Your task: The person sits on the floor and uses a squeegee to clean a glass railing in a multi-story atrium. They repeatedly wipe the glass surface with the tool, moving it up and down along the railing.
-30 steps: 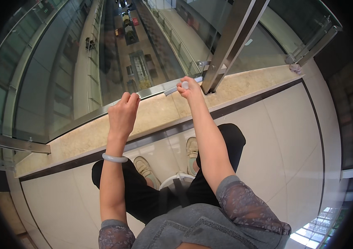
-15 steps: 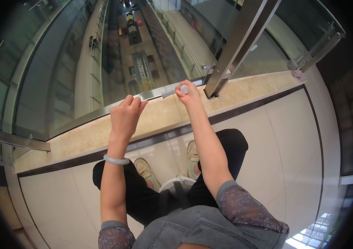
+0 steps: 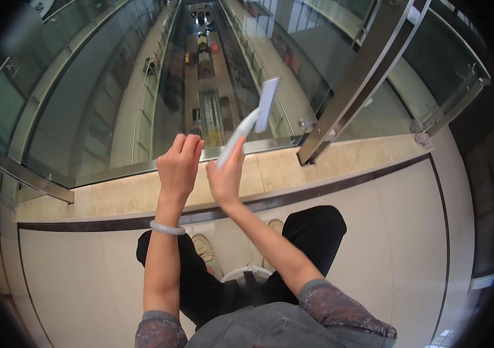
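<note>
My right hand (image 3: 226,178) grips the handle of a white squeegee-like tool (image 3: 241,129). Its flat, pale head tilts upward in front of the glass panel (image 3: 113,116); I cannot tell whether it touches the glass. To the left of it, my left hand (image 3: 177,166) is closed, fingers bent and pressed together, above the beige stone ledge (image 3: 281,169). Whatever those fingers may hold is hidden. A pale bangle (image 3: 167,228) circles my left wrist.
A metal post (image 3: 354,87) rises from the ledge on the right, and a lower rail bracket (image 3: 55,190) meets it on the left. A crumpled cloth (image 3: 422,140) lies at the ledge's far right. Beyond the glass is a deep drop. Between my legs shows a white stool (image 3: 250,270).
My right hand has come left and nearer to me, turning the tool from nearly level to steeply upright. The left hand has stayed about in place, still closed. The view has shifted slightly.
</note>
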Demonstrator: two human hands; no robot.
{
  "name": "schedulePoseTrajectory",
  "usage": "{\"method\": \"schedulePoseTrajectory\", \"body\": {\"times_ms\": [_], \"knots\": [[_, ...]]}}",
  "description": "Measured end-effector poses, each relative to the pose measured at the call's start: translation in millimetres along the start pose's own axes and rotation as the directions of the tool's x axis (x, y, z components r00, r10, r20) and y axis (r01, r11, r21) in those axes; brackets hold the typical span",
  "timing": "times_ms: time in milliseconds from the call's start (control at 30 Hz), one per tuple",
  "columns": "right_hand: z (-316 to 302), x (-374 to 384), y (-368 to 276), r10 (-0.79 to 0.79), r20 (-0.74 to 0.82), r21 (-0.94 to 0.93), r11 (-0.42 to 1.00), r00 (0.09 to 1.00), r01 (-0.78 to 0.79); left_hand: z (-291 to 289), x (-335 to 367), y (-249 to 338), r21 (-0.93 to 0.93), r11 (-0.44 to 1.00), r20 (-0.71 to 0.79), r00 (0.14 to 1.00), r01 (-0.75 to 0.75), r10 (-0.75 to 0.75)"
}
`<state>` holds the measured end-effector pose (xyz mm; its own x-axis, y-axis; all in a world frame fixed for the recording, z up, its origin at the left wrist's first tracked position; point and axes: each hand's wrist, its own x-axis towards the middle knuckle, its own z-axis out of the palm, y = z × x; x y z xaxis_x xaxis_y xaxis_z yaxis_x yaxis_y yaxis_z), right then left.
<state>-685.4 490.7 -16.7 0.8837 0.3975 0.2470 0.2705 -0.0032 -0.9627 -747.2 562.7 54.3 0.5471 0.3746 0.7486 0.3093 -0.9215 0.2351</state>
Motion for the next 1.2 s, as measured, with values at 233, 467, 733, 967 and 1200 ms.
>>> {"method": "schedulePoseTrajectory", "body": {"times_ms": [233, 467, 733, 967, 1200], "knots": [[-18.8, -19.9, 106.8, -0.192, 0.044, -0.414, 0.889, 0.98, 0.193, 0.0, -5.8, -6.7, 0.02, 1.0, -0.007, 1.0, -0.015, 0.015], [-19.4, 97.6, -86.2, -0.633, 0.036, -0.323, 0.725, 0.773, 0.609, 0.8, 0.7, 0.7, -0.137, 0.988, -0.048, 0.996, 0.065, -0.072], [-18.1, 89.6, -21.9, -0.591, 0.106, -0.176, 0.78, 0.8, 0.6, -7.3, 5.2, 4.4, -0.216, 0.972, -0.052, 0.994, 0.088, -0.101], [-11.5, 84.6, -46.4, -0.436, 0.105, 0.016, 0.899, 0.894, 0.437, -6.3, -0.4, 3.8, -0.196, 0.978, -0.043, 0.996, 0.073, -0.083], [-15.0, 154.6, -263.7, -0.57, 0.085, 0.134, 0.819, 0.817, 0.558, -10.6, 1.6, 1.1, -0.268, 0.958, -0.058, 0.991, 0.104, -0.123]]}}
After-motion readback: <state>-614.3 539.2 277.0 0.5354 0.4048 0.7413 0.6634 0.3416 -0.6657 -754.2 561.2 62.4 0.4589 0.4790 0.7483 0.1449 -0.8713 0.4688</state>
